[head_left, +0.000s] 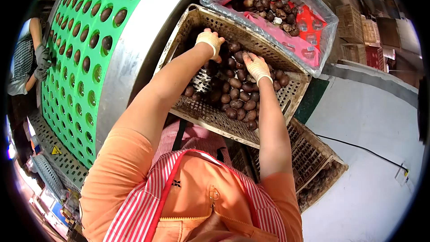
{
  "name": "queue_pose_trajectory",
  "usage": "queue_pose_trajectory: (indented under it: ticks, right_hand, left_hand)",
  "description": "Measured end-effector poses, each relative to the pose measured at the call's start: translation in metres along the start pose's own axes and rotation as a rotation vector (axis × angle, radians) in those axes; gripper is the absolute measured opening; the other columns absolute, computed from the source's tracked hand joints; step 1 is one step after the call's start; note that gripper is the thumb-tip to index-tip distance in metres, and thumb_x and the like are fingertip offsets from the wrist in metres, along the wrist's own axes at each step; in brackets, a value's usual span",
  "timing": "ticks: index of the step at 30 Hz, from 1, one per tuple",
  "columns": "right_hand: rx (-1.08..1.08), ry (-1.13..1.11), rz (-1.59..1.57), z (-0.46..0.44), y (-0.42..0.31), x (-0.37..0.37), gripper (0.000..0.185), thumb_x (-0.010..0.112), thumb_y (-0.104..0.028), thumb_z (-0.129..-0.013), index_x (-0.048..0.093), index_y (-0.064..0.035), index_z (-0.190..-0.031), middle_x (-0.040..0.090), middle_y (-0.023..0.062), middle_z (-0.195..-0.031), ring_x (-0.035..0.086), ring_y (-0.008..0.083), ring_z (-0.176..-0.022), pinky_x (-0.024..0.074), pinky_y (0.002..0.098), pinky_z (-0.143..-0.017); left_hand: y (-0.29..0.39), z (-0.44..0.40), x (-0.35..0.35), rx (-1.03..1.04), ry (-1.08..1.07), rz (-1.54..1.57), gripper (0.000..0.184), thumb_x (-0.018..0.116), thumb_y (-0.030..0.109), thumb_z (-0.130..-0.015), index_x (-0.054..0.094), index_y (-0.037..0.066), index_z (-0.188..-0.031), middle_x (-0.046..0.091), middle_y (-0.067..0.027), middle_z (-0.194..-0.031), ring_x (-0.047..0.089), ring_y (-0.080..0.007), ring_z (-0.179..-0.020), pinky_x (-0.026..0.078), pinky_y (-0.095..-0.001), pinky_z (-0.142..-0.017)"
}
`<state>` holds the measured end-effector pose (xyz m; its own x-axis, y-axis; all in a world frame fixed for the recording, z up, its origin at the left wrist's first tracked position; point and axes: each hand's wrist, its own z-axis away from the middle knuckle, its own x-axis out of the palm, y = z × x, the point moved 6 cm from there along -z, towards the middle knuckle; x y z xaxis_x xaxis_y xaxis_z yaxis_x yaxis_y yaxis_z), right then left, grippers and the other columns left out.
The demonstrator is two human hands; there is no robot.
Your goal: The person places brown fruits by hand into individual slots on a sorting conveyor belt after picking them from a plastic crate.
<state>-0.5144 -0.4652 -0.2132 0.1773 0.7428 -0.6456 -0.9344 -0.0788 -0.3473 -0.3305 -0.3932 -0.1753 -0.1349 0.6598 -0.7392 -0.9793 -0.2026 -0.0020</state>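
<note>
Here, in the upper middle of the frame, a perforated crate [210, 118] is occupied by dark, egg-shaped pieces [236, 103], heaped across its middle. The left grip [211, 44] is held over the heap's upper left, fingers loosely bent and partly spread; pieces are seen just beside it, but whether any is grasped cannot be told. The right grip [256, 66] is lowered onto the heap's upper right, fingers bent downward, pieces showing on both sides; a firm hold cannot be made out. At upper right, similar lumps are carried in a plastic-lined bin [330, 31]. At upper left, a green panel [107, 62] is dotted with dark ovals, a co-worker's gloved hand [42, 57] placed near its left edge.
</note>
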Motion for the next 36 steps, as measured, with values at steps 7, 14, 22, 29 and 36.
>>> queue_pose_trajectory:
  ticks: [7, 14, 22, 29, 36]
  right_hand:
    - [0.114, -0.129, -0.233, 0.019, 0.007, 0.0, 0.069, 0.049, -0.06, -0.089, 0.037, -0.0267, -0.148, 0.046, 0.0188, -0.144, 0.056, 0.0358, -0.12, 0.0533, 0.0435, -0.09]
    - [0.158, -0.222, -0.758, 0.018, 0.013, 0.019, 0.066, 0.063, -0.048, -0.089, 0.04, -0.0253, -0.146, 0.034, 0.0143, -0.152, 0.036, 0.0351, -0.137, 0.0501, 0.0553, -0.095]
    - [0.2, -0.341, -1.008, 0.029, -0.012, 0.053, 0.085, 0.066, -0.059, -0.081, 0.029, -0.0225, -0.149, 0.018, 0.0099, -0.158, 0.028, 0.0428, -0.136, 0.0479, 0.0632, -0.088]
    - [0.219, -0.512, -1.373, 0.021, -0.009, 0.085, 0.091, 0.066, -0.063, -0.079, 0.031, -0.0162, -0.149, 0.032, 0.0093, -0.152, 0.043, 0.0353, -0.13, 0.048, 0.0583, -0.091]
    - [0.303, -0.284, -1.328, 0.029, -0.01, 0.093, 0.069, 0.062, -0.059, -0.081, 0.048, -0.0236, -0.138, 0.051, 0.0042, -0.137, 0.052, 0.0271, -0.12, 0.0498, 0.0519, -0.089]
  left_hand:
    - [0.009, 0.006, 0.01, -0.031, -0.004, 0.059, 0.095, 0.084, 0.051, -0.063, 0.041, 0.009, -0.137, 0.048, -0.0168, -0.132, 0.048, -0.0383, -0.122, 0.048, -0.0439, -0.097]
    - [-0.019, -0.003, 0.054, 0.055, -0.054, 0.62, 0.124, 0.092, 0.044, -0.055, 0.02, 0.013, -0.151, 0.031, -0.031, -0.147, 0.039, -0.0448, -0.133, 0.041, -0.0455, -0.106]
    - [-0.011, -0.004, 0.077, 0.0, -0.052, 0.956, 0.135, 0.096, 0.039, -0.047, 0.016, 0.018, -0.153, 0.019, -0.0335, -0.152, 0.03, -0.0453, -0.139, 0.035, -0.0479, -0.11]
    - [-0.01, 0.013, 0.081, 0.085, -0.188, 1.319, 0.119, 0.095, 0.035, -0.051, 0.03, 0.02, -0.149, 0.027, -0.0251, -0.15, 0.04, -0.0447, -0.131, 0.045, -0.0492, -0.101]
    - [0.02, 0.007, 0.085, 0.31, -0.021, 1.423, 0.106, 0.091, 0.034, -0.057, 0.038, 0.005, -0.143, 0.052, -0.0209, -0.134, 0.05, -0.0254, -0.123, 0.047, -0.0374, -0.097]
